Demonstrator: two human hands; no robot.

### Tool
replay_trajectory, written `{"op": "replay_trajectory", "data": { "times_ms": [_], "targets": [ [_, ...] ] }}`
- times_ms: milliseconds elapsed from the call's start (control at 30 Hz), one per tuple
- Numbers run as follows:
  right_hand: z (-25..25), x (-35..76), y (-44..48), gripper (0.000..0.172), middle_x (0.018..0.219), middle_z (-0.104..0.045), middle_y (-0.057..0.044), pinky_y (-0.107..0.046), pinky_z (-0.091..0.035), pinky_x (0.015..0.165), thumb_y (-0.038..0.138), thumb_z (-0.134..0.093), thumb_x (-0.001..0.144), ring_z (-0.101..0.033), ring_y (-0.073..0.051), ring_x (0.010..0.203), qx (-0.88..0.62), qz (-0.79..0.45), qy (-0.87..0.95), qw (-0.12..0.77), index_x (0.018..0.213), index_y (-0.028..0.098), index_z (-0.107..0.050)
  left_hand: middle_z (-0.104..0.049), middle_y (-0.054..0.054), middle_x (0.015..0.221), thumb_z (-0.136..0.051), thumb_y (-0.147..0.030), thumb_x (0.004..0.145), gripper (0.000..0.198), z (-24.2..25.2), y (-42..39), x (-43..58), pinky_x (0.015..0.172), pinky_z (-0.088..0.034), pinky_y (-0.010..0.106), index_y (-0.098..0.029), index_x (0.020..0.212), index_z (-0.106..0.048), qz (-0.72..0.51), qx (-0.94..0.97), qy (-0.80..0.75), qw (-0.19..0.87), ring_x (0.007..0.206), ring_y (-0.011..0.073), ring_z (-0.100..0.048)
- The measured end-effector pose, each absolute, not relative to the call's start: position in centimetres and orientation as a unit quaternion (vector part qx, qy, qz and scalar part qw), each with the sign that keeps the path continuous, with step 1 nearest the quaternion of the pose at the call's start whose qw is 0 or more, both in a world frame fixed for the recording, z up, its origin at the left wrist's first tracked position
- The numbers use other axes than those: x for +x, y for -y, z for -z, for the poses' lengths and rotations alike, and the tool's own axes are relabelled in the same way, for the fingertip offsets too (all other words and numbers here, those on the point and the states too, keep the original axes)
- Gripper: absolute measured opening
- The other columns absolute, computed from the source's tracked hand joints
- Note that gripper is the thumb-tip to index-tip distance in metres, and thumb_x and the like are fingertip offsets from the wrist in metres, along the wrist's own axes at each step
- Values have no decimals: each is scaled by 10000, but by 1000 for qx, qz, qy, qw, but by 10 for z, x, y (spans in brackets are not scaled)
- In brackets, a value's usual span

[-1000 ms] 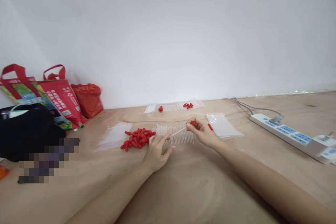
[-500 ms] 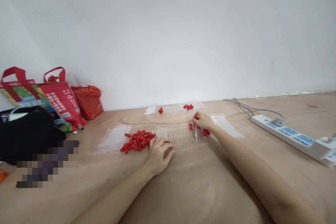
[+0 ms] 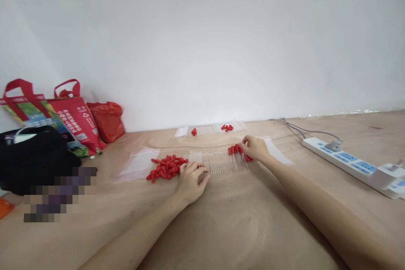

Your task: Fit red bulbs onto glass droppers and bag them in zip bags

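A row of thin clear tubes lies side by side on the wooden table, several at its right end topped with red rubber bulbs. My right hand is at that end, its thumb and fingers pinched on a red bulb at the tube tops; the fingers partly hide it. Resting over the left part of the row is my left hand, loosely curled with fingers apart and nothing visible in it. Its fingertips are beside a heap of loose red rubber bulbs.
Clear plastic bags lie left of the heap, with another bag beyond my right hand. Bagged red bulbs are near the wall. A power strip sits at right; shopping bags and a black bag stand at left.
My right hand has moved slightly right and no longer covers the capped tube ends. The upright tube it held now lies in the row. My left hand stays nearly in place.
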State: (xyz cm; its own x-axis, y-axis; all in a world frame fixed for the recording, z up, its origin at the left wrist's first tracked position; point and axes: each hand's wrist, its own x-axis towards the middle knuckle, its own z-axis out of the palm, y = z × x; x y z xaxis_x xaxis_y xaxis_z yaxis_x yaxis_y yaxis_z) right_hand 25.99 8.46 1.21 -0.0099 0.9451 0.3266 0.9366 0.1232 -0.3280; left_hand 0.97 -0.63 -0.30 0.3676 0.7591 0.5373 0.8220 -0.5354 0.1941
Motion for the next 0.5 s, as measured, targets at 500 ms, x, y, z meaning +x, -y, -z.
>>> {"op": "replay_trajectory", "data": {
  "times_ms": [500],
  "targets": [
    [-2,263,-38,316,716,-639,-55,-327,-256,699,449,-416,758,-566,-212,743,-677,1,721,148,696,179,-568,-422,104,1277,-347,-441,843,388,-4,-34,46,928,-149,590,-254,1155,-483,117,-840,521,91,1184,283,-324]
  ]
}}
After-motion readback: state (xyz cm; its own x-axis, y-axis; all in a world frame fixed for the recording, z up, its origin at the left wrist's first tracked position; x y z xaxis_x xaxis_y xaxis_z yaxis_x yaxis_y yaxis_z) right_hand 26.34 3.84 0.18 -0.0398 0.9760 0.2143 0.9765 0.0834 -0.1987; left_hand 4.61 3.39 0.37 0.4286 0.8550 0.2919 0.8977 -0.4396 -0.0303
